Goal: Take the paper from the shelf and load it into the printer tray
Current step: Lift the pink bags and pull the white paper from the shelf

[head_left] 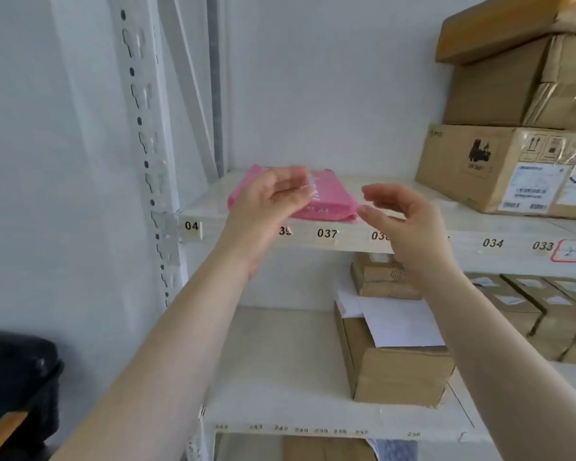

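Paper, a pink plastic-wrapped ream (326,207), lies flat at the front of the white numbered shelf (346,242), its long axis seemingly running back toward the wall. Both hands are open and empty: the left hand (270,201) overlaps its near left corner, closer; the right hand (403,221) hovers just off its right edge.

paper pack (326,207) on shelf (413,242), left end; stacked boxes (512,168) on right; hands in front.
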Demonstrator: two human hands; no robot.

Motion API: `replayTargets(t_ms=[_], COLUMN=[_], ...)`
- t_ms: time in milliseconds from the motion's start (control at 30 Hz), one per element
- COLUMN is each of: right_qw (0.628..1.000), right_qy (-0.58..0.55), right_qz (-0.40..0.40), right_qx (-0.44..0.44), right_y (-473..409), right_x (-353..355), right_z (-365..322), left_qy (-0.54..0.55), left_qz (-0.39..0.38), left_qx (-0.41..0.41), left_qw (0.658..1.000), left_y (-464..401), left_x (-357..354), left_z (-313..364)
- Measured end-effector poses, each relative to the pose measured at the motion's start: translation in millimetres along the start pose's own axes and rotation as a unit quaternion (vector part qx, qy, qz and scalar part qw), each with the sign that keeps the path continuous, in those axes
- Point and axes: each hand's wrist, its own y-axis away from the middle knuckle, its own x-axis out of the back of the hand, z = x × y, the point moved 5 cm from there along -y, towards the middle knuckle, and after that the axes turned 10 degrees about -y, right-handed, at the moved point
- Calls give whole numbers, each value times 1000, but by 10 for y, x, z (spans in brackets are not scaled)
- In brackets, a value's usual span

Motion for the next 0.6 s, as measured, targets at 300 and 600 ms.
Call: replayTargets(t_ms=[300,600], right_qw=[985,982], right_qy=[155,167], right_qz=[-71,-82], right_qx=[-11,6], right_y=[-462,-578], right_x=[-200,-148], right_z=[427,491], left_qy=[-296,-281], left_qz=[-219,-187], left_qx=[-45,-43], left_qw=[928,940], left_y=[-924,-1179], left_x=[-321,-362], left_z=[-567,-758])
